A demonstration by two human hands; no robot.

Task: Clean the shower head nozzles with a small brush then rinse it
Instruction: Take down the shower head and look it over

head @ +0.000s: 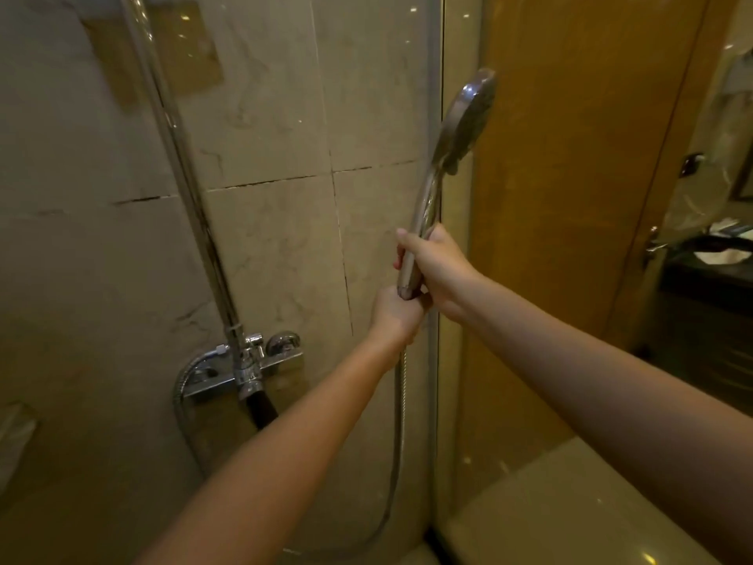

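Note:
A chrome hand shower head (466,120) stands upright in front of the tiled wall, its nozzle face turned to the right. My right hand (438,267) is closed around the middle of its handle. My left hand (397,316) grips just below, at the handle's base where the metal hose (401,405) joins. The hose hangs down and loops left toward the mixer. No brush is in view.
A chrome mixer valve (248,362) with a knob is fixed to the wall at lower left, with a vertical riser pipe (179,165) above it. A glass shower panel edge (438,116) stands right of the shower head, with a wooden door (570,177) behind it.

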